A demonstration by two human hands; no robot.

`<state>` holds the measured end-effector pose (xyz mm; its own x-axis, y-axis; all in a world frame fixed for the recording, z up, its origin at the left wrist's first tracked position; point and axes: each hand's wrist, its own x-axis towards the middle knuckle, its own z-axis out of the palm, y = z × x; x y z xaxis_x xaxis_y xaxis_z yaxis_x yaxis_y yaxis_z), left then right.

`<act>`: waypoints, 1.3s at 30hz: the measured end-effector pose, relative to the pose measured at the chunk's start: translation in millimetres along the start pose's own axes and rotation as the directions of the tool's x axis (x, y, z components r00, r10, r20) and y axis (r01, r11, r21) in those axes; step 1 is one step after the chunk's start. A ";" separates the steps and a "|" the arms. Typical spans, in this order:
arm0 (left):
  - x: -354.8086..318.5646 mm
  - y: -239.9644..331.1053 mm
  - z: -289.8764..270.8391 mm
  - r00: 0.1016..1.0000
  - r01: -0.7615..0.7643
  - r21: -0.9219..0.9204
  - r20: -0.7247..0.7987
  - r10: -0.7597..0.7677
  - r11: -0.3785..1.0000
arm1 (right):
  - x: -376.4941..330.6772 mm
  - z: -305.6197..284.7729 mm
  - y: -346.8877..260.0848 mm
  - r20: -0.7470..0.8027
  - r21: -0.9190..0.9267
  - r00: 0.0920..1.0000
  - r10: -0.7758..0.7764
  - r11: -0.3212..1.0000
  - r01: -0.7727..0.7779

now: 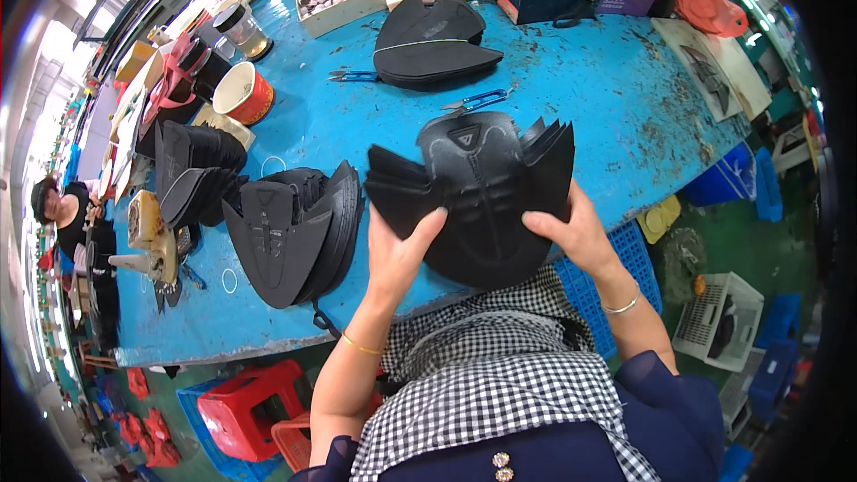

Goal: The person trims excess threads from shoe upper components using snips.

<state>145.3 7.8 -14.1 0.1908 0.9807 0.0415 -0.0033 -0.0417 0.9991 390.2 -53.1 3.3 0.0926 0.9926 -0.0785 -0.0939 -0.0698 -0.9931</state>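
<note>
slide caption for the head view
Left hand and right hand hold a stack of black pieces at the edge of a blue worktable.

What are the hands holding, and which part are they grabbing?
A stack of black shaped pieces: the left hand has its left side, the right hand its right side, thumbs on top. Most other fingers are hidden.

Stack (482, 214) between both hands (399, 252), perhaps against the table (616, 143), snips (482, 100) behind it.
</note>
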 end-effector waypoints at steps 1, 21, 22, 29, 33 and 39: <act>7.1 -15.2 -0.5 1.000 -0.002 -0.027 0.021 0.003 1.000 | 2.5 -0.4 2.5 -0.052 -0.068 0.999 0.015 0.998 -0.018; -51.9 17.1 -270.9 0.912 0.197 0.072 -0.379 -0.156 0.978 | 10.8 144.4 -3.0 0.447 -0.364 0.860 0.246 0.928 -0.077; -43.0 13.4 -281.4 0.906 0.335 -0.001 -0.276 -0.322 0.942 | 27.5 157.9 9.4 0.472 -0.431 0.803 0.365 0.890 -0.151; -3.0 16.2 -279.8 0.852 0.521 -0.023 -0.034 -0.522 0.853 | 50.8 196.2 31.7 0.525 -0.151 0.739 0.422 0.901 -0.407; 3.1 22.9 -261.6 0.863 0.499 -0.085 -0.039 -0.503 0.862 | 49.1 200.1 37.0 0.494 -0.099 0.782 0.380 0.918 -0.383; -14.3 27.9 -216.6 0.947 0.149 -0.275 -0.237 -0.218 0.950 | 48.6 198.6 41.9 0.468 -0.246 0.816 0.341 0.936 -0.250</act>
<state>-70.1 34.0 14.1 -0.0515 0.9829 -0.1769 -0.2450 0.1593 0.9564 193.9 11.9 -24.8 -0.4199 0.8322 -0.3621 0.1327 -0.3384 -0.9316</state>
